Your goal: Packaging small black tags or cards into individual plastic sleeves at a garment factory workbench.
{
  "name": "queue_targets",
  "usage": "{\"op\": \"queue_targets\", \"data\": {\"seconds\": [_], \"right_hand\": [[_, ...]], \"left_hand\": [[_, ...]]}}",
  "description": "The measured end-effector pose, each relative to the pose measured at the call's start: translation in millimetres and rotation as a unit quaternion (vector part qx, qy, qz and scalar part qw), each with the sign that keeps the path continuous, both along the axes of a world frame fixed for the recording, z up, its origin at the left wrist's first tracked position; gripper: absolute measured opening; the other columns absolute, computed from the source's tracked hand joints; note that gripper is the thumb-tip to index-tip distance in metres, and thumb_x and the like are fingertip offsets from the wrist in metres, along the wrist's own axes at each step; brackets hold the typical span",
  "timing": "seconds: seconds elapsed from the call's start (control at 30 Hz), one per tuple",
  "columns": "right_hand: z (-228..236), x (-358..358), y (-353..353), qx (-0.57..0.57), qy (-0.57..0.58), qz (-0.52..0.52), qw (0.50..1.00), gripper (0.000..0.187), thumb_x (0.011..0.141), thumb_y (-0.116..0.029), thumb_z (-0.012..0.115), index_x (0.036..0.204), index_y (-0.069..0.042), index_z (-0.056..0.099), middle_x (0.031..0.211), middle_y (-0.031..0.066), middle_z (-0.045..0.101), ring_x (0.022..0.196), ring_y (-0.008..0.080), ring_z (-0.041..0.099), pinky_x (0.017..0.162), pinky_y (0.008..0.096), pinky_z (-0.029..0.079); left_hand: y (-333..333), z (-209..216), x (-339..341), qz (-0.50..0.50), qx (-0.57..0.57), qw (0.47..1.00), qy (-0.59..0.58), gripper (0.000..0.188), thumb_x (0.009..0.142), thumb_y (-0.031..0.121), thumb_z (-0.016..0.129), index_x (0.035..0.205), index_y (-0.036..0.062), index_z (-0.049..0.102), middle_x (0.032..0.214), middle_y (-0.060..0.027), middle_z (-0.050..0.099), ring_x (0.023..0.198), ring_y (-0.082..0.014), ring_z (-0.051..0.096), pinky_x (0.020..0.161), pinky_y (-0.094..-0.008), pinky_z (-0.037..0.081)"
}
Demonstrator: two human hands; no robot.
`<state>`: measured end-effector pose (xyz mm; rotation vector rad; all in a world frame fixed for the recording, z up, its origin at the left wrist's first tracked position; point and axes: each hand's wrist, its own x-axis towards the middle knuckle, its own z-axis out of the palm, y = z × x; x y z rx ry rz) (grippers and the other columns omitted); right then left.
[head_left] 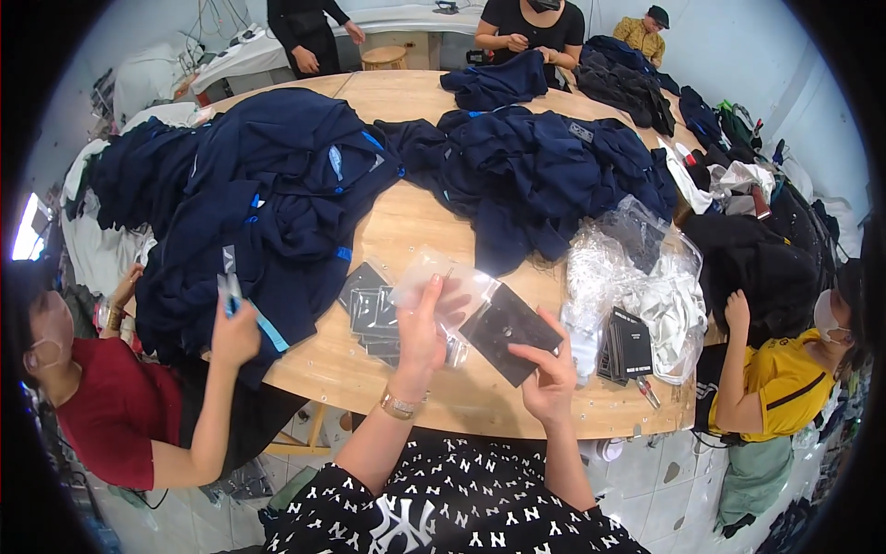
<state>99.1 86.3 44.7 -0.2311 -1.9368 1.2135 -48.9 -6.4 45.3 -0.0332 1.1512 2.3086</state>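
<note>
Above the near side of the wooden table, my left hand (423,319) grips a small transparent plastic bag (432,270), its fingers showing through the film. My right hand (546,377) pinches the lower right edge of a black card (503,325) with a small hole near its middle. The card's upper left end meets the bag; whether it is inside cannot be made out. Beneath my left hand lie several dark cards in transparent sleeves (371,312). A stack of black cards (629,346) with pale print lies to the right of my right hand.
Navy garments (268,175) are heaped at the left, more navy garments (554,175) at the far middle. A big transparent bag (678,277) of white material and small thread snips (648,393) lie at the right. Co-workers surround the table; the left one holds a tool (230,291).
</note>
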Motion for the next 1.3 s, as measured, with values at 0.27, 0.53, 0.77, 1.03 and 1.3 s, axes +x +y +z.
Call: {"op": "queue_targets", "data": {"seconds": [0.27,0.53,0.77,1.03,1.3], "right_hand": [[7,-11,-18,-0.264,0.023,0.019,0.964,0.060,0.081,0.003,0.050,0.133,0.004,0.021,0.108,0.0127,0.052,0.094,0.0161,0.053,0.084,0.0255,0.041],[-9,-10,-14,-0.258,-0.027,0.004,0.966,0.039,0.080,0.004,0.054,0.118,0.008,0.045,0.103,0.0095,0.057,0.090,0.0119,0.054,0.080,0.0227,0.042],[-30,-10,-8,-0.439,-0.022,0.083,0.894,0.041,0.081,0.005,0.051,0.121,0.008,0.041,0.109,0.0103,0.055,0.091,0.0129,0.055,0.079,0.0238,0.045],[-18,-7,3,-0.320,-0.083,0.125,0.936,0.043,0.084,0.002,0.048,0.125,0.007,0.036,0.099,0.0105,0.056,0.068,0.0145,0.059,0.047,0.0281,0.055],[-17,-11,16,-0.300,-0.108,0.121,0.940,0.044,0.083,0.002,0.051,0.124,0.009,0.036,0.101,0.0102,0.057,0.080,0.0130,0.057,0.061,0.0254,0.053]], "left_hand": [[11,3,12,-0.006,0.028,0.995,0.091,0.023,0.082,0.014,0.060,0.100,-0.0002,0.056,0.089,-0.0075,0.062,0.079,-0.0186,0.061,0.070,-0.0274,0.049],[11,-15,10,-0.071,0.049,0.996,0.014,0.013,0.079,0.005,0.062,0.089,-0.0017,0.060,0.085,-0.0083,0.063,0.076,-0.0143,0.061,0.069,-0.0242,0.050],[20,-8,9,-0.131,0.027,0.991,0.028,0.018,0.079,0.008,0.062,0.095,-0.0006,0.060,0.089,-0.0091,0.063,0.079,-0.0140,0.061,0.071,-0.0263,0.051],[23,-12,5,-0.188,0.012,0.981,0.035,0.021,0.080,0.014,0.063,0.094,-0.0008,0.061,0.085,-0.0056,0.064,0.073,-0.0096,0.059,0.064,-0.0226,0.048],[28,1,8,-0.119,-0.051,0.978,0.161,0.017,0.079,0.015,0.064,0.086,0.0000,0.062,0.081,-0.0063,0.063,0.070,-0.0086,0.058,0.058,-0.0225,0.048]]}}
